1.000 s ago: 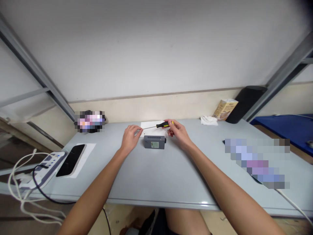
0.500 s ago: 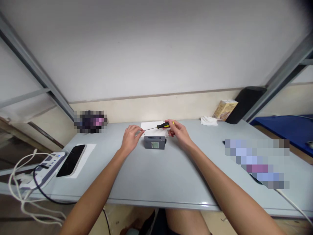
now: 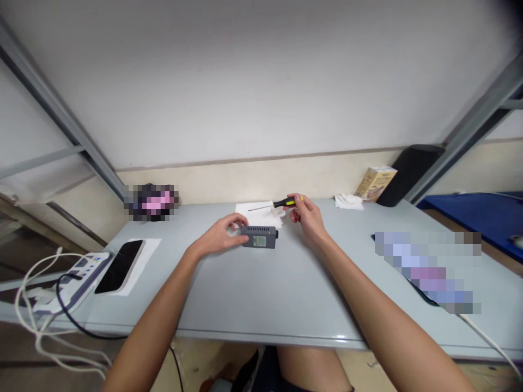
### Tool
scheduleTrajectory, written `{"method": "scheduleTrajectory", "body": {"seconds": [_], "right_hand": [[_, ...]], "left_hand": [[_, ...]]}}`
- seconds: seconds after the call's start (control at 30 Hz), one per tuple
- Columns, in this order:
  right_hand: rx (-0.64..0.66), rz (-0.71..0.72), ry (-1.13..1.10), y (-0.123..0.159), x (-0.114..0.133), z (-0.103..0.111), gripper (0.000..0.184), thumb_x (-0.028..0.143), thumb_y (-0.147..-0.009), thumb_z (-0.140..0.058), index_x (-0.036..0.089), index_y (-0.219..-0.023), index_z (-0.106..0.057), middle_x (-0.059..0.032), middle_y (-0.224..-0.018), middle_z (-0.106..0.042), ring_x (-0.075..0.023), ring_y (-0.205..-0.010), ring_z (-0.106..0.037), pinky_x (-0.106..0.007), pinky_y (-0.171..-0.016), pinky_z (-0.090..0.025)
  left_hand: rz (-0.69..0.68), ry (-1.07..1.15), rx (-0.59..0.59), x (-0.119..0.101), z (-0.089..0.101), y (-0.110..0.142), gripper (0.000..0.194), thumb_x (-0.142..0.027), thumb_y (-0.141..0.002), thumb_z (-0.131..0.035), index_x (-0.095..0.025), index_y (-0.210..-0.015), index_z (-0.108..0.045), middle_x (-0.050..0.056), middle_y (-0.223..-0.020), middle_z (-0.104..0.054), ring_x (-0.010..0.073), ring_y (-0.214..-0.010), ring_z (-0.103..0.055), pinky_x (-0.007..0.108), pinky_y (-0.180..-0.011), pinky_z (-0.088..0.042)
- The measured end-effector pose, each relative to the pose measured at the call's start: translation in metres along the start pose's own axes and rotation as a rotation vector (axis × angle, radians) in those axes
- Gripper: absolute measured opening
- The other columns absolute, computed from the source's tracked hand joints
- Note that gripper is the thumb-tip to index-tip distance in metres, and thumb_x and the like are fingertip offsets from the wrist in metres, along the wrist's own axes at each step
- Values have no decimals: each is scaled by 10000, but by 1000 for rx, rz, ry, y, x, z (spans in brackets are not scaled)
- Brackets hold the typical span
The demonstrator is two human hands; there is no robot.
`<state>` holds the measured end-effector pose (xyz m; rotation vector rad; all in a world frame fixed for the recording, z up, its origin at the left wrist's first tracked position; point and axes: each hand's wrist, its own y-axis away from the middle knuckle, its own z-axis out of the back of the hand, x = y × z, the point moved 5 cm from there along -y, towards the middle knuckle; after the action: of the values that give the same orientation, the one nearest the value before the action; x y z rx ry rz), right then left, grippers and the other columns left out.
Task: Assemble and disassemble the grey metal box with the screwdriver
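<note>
A dark grey box (image 3: 267,239) with a row of vent slots and a pale green label stands on the desk in front of me. My left hand (image 3: 226,233) has its thumb and fingers around the box's left end. Held by its black and yellow handle, a screwdriver (image 3: 281,203) is in my right hand (image 3: 304,212), above and behind the box. Its thin shaft points left, over a white paper (image 3: 245,209) lying behind the box. The screwdriver's tip touches nothing that I can make out.
On the left lie a dark phone (image 3: 120,267) and a white power strip (image 3: 75,286) with loose cables. At the back right stand crumpled tissue (image 3: 348,201), a yellowish carton (image 3: 376,184) and a black cylinder (image 3: 414,174). A blurred-out object (image 3: 429,277) lies at the right.
My left hand has left the screwdriver's tip and moved down onto the box's left end. My right hand has shifted slightly right and up with the screwdriver.
</note>
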<state>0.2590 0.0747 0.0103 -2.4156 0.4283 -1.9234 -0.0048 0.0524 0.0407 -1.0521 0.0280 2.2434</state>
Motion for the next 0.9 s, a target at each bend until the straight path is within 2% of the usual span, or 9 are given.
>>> {"method": "scheduleTrajectory", "body": {"seconds": [0.07,0.23,0.37,0.5,0.8,0.9], "right_hand": [[-34,-20,-22,-2,-1,4,588,762,-766,-743,234,-1024,-725,-11,-754,-721,-84,-494,-467,-243,-485,-359],[-96,-88,-76,-4,-4,12,622,774,-695,-792,240,-1009,-733,-10,-771,-728,-87,-497,-480,-247,-484,-366],[-138,-117,-114,-5,-5,17,614,762,-686,-809,238,-997,-738,-5,-780,-729,-79,-487,-463,-250,-481,-362],[-170,-137,-128,-7,-7,21,588,747,-706,-804,238,-991,-729,-9,-790,-735,-82,-481,-454,-256,-467,-343],[-159,-142,-117,-7,-6,21,587,746,-704,-805,247,-1002,-721,-8,-798,-735,-89,-486,-454,-262,-470,-343],[-150,-118,-125,-9,-4,23,573,744,-721,-792,253,-1006,-712,-7,-801,-727,-92,-490,-459,-267,-474,-352]], "left_hand": [[65,84,65,-1,-3,2,254,-362,-861,-767,-215,-1054,-688,46,-1110,-711,184,-885,-651,316,-853,-530],[95,228,-55,8,-12,-2,226,-383,-864,-756,-181,-933,-683,56,-970,-723,180,-837,-669,331,-853,-530],[177,290,-47,24,-26,-5,292,-460,-898,-712,-181,-954,-647,10,-778,-666,169,-743,-632,304,-743,-506],[196,286,-46,33,-33,-6,308,-477,-900,-696,-174,-914,-644,44,-894,-696,184,-837,-643,310,-789,-510],[215,92,-17,34,-36,-4,328,-499,-935,-640,-183,-958,-726,44,-908,-698,184,-815,-598,298,-753,-502],[207,49,22,28,-32,-2,368,-524,-941,-641,-195,-1072,-740,68,-1013,-707,200,-883,-602,321,-816,-516]]}}
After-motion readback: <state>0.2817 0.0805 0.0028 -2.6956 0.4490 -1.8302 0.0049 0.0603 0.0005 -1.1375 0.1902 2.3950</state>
